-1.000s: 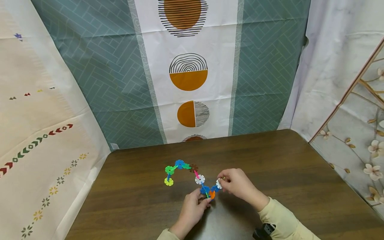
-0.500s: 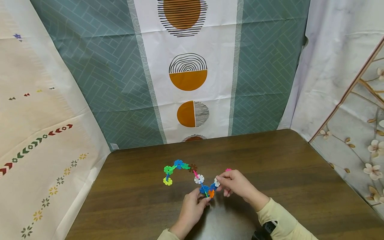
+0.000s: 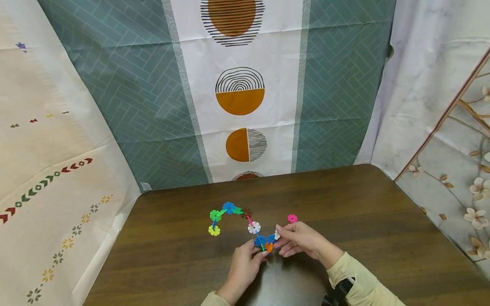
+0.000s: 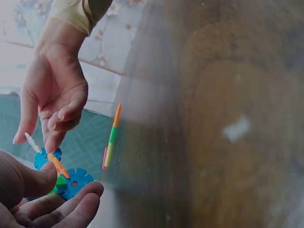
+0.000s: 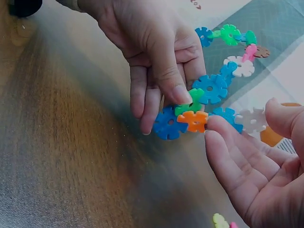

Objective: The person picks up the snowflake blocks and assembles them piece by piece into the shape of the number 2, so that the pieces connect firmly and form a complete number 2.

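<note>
A chain of colourful plastic snowflake discs (image 3: 228, 208) arcs over the table, ending in a yellow disc (image 3: 214, 230). My left hand (image 3: 244, 264) grips its near end, thumb on a green disc (image 5: 190, 102) between blue discs (image 5: 209, 89). An orange disc (image 5: 194, 121) sticks out beside that thumb. My right hand (image 3: 304, 240) has thumb and index finger about the white disc (image 5: 251, 120) at the other end. Its fingers also touch the neighbouring blue disc (image 4: 47, 158). Palm side up, the right hand hides part of this end in the head view.
Beyond my right hand a pink disc (image 3: 292, 218) lies on the brown wooden table (image 3: 172, 259). Edge-on in the left wrist view, an orange piece (image 4: 118, 114) and a green piece (image 4: 112, 135) line up near it. Patterned cloths (image 3: 153, 106) hang behind the table.
My right hand has turned and shifted slightly down toward me, its lower fingers now showing under the chain. The pink disc behind it has come into view. My left hand holds nearly still.
</note>
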The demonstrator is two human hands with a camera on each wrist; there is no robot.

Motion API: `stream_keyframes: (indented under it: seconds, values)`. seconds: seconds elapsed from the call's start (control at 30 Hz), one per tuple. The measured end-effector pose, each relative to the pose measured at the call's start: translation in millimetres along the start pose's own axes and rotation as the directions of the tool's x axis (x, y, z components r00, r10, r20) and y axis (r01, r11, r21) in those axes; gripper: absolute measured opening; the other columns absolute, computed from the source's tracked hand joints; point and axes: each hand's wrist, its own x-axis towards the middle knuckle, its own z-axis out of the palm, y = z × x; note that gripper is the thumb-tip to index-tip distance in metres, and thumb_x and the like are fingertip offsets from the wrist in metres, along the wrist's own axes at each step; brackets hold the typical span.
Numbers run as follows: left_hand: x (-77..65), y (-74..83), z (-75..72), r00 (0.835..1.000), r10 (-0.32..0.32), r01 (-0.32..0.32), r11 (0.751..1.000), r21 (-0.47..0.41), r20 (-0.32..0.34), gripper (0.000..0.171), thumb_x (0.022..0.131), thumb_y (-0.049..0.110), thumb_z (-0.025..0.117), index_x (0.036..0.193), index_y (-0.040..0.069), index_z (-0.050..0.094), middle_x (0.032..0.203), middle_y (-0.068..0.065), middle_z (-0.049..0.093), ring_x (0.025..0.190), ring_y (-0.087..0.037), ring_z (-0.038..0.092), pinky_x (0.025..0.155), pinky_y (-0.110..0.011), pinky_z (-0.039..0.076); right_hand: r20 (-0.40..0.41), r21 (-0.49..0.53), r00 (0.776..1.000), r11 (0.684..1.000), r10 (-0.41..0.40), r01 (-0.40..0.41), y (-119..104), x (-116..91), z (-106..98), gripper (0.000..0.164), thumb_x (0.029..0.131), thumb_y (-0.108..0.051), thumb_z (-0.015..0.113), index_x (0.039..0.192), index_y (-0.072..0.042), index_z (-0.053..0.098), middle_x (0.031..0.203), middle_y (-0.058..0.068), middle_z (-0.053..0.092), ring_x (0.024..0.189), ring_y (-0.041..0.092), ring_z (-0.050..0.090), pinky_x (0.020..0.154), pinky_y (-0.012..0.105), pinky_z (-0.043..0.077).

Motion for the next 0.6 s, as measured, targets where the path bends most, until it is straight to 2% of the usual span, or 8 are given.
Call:
stream_keyframes:
  seconds: [0.27,0.6]
  values:
    - [-0.8,3.1,1.4,0.999,0.031,-0.03,0.999,0.036,-0.033,0.009,0.086,0.005,0.072,0.09,0.003,0.064,0.082,-0.007,0.074,0.066,-0.015,0.07,0.06,-0.023,0.051,-0.018,0.018,1.0,1.0,-0.01,0.01,0.0,0.1,1.6,0.05,0.098,-0.041,0.057,0.103,0.009,0.062,0.089,0.022,0.071,0.072,0.022,0.071,0.071,0.038,0.058]
    - [1.5,-0.5,-0.4,1.0,-0.026,0.026,1.0,0.004,0.0,0.008,0.089,0.005,0.07,0.093,0.003,0.064,0.084,-0.008,0.074,0.07,-0.016,0.07,0.062,-0.024,0.051,-0.075,-0.056,0.995,0.997,-0.062,0.058,-1.0,-1.0,4.9,0.056,0.098,-0.045,0.055,0.108,0.009,0.064,0.089,0.024,0.07,0.062,0.02,0.069,0.064,0.038,0.058]
